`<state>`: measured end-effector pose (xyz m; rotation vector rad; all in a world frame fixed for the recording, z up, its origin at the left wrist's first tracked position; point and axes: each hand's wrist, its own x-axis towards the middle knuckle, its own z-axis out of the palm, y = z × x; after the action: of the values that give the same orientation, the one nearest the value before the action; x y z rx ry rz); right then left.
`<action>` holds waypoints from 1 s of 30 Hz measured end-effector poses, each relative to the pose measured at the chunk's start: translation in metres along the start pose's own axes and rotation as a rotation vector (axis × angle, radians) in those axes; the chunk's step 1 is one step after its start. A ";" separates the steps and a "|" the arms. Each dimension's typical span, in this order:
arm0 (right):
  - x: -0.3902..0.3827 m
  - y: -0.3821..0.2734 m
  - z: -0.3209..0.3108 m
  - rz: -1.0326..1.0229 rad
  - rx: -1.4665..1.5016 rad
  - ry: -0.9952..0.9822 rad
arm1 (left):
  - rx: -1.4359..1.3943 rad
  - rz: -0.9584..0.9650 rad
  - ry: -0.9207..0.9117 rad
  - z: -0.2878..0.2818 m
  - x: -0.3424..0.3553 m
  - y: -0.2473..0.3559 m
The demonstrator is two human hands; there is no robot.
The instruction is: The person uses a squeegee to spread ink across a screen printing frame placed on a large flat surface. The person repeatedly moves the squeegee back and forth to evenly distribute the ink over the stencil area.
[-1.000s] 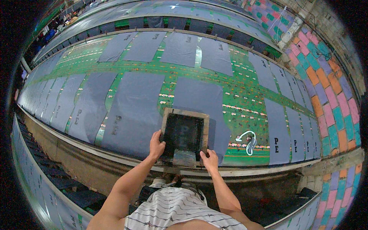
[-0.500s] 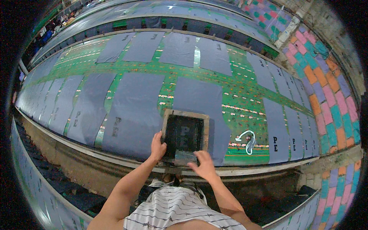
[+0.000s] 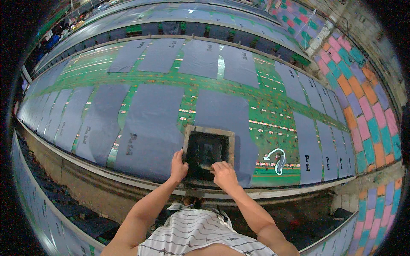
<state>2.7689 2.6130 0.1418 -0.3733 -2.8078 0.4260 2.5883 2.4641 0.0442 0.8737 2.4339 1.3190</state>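
Observation:
A wooden-rimmed printing screen (image 3: 231, 147) with a dark mesh lies flat on a grey-blue fabric piece (image 3: 222, 109) at the table's near edge. My left hand (image 3: 179, 167) grips the screen's left side, fingers closed on the rim. Inside the screen, my right hand (image 3: 225, 175) is closed on the right end of a squeegee (image 3: 206, 167), whose pale edge lies across the mesh. Part of the squeegee is hidden by my fingers. A pale mark shows faintly through the mesh above it.
The long green table (image 3: 273, 141) carries several grey-blue fabric pieces, many with black printed marks. A white looped cord or outline (image 3: 280, 160) lies right of the screen. More tables stand behind. Multicoloured bricks (image 3: 367, 94) cover the wall at right. A raised rim (image 3: 273, 191) borders the near edge.
My right hand has closed on the squeegee, which has moved up the mesh from the screen's lower end. My left hand still grips the rim.

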 end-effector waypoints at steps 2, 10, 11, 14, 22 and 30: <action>0.022 0.009 -0.004 -0.075 -0.039 0.083 | 0.000 -0.006 0.021 0.002 0.001 -0.007; 0.108 0.045 0.021 -0.223 -0.152 0.163 | -0.035 -0.033 -0.008 -0.004 0.002 0.004; 0.112 0.049 0.027 -0.193 -0.166 0.106 | -0.039 -0.034 -0.015 -0.005 0.003 0.005; 0.119 0.054 0.042 -0.181 -0.172 0.106 | -0.021 -0.032 -0.008 -0.004 0.003 0.004; 0.099 0.051 0.050 -0.179 -0.054 0.121 | -0.012 0.010 0.028 0.000 0.002 0.001; 0.093 0.080 0.018 -0.153 -0.101 0.289 | 0.001 -0.008 0.016 0.005 0.004 -0.011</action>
<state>2.6943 2.7097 0.1210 -0.2181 -2.5578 0.1804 2.5830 2.4653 0.0323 0.8566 2.4480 1.3275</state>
